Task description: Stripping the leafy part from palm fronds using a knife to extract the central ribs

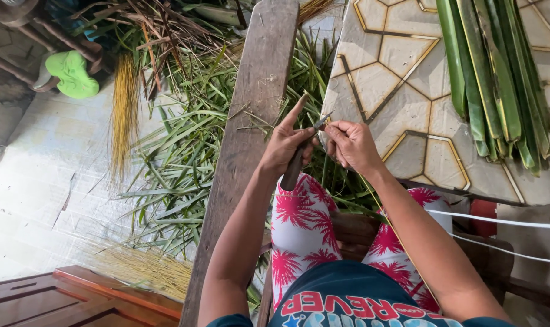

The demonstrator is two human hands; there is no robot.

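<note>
Both hands meet above the lap. Left hand (285, 144) is closed round a dark-handled knife (299, 158), forefinger stretched out, blade tip pointing right. Right hand (350, 145) pinches a thin leaf midrib (328, 158) just beside the blade tip; the strand is barely visible. A wooden plank (245, 139) runs from near to far on the left. Cut green leaf strips (178, 163) litter the floor beyond it. Whole fronds (496, 79) lie on the patterned tabletop (402, 91), far right. Judgement: a shallow blade angle with the strand kept taut would scrape cleanly. The blade edge and the strand's length are hard to make out.
</note>
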